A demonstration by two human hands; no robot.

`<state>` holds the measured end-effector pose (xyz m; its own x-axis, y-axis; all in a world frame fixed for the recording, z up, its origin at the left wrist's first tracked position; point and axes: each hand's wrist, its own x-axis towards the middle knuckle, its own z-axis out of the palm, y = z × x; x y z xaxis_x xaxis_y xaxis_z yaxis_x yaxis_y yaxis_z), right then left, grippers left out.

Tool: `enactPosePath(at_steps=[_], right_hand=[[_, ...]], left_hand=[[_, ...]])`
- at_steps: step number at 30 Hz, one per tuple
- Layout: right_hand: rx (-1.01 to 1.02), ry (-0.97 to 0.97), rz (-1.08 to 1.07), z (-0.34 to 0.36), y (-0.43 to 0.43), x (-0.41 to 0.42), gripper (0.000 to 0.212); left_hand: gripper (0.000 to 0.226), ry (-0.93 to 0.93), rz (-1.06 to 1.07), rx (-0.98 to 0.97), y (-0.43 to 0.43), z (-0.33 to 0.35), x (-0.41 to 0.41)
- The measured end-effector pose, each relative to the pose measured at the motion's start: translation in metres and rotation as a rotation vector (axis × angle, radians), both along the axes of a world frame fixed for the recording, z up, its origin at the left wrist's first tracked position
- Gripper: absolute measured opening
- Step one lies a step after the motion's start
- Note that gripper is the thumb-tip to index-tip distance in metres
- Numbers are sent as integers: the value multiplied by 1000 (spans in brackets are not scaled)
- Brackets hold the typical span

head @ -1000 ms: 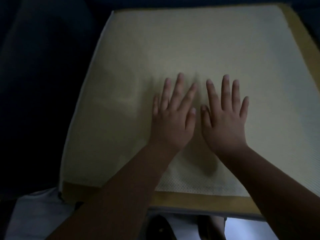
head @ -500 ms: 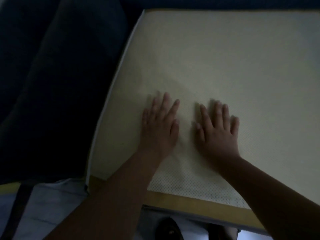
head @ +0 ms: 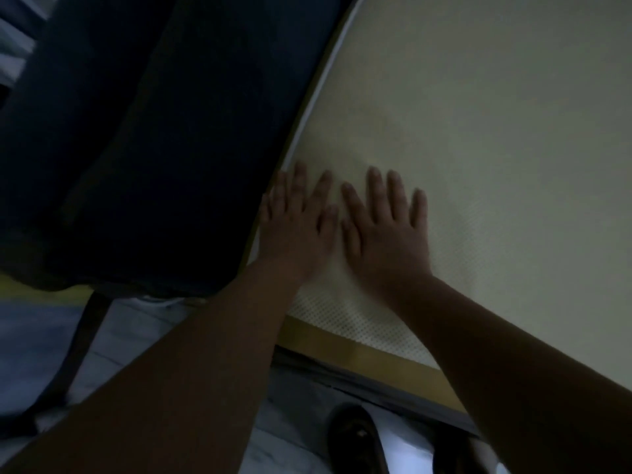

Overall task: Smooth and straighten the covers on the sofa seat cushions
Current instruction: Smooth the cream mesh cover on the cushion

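Head view: the scene is dim. The cover [head: 478, 148], pale yellow with a fine dotted weave, lies across the top of the seat cushion [head: 362, 352] and fills the right and upper part of the frame. Its surface looks flat, with no clear folds. A thin white piping runs along its left edge. Along the front edge a mustard band of the cushion shows below the cover, with a dark grey strip under that.

Both hands lie palm down on the cover near its front-left corner. The left hand [head: 294, 227] is right at the left edge, its little finger lying along the piping. Its fingers are straight and slightly spread, flat on the fabric. The right hand [head: 386, 230] lies just beside it, further in from the edge, fingers also straight and a little apart, pressing flat. The two thumbs are close together; whether they touch I cannot tell. Neither hand pinches or holds the fabric. Both forearms reach in from the bottom of the frame, bare.

A dark blue sofa part [head: 154, 148] lies against the cover's left edge. Below the front edge, a dark shoe [head: 355, 439] stands on the pale floor [head: 130, 340].
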<state>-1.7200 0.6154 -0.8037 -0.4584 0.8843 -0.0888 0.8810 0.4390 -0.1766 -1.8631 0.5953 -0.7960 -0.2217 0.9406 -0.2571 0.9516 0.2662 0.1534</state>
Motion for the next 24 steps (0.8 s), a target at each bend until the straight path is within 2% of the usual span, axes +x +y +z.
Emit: enactPosePath(at_steps=[3,10,12,15,17,21,24], right_hand=[[21,-3,4,5,1,1,60],[-77,-14,-35,14,-11,-7,63],[-84,-14,-21,15,-31,-15,64],[-21,8,75,12,-66,-25,62],[11,45,121,13,-82,-30,61],[67,141,249,29,-95,-36,63],[143,264,321,53,-96,-39,63]], left_hand=[[55,14,1,40,-3,2,1],[54,-88,-102,-44,-18,13,-17],[54,-105,-117,-1,-46,9,-21],[53,-97,-125,177,-89,-3,-22],[53,-117,-83,193,-105,-9,-26],[56,-35,-16,229,-117,1,-30],[58,-37,88,379,-116,23,-24]])
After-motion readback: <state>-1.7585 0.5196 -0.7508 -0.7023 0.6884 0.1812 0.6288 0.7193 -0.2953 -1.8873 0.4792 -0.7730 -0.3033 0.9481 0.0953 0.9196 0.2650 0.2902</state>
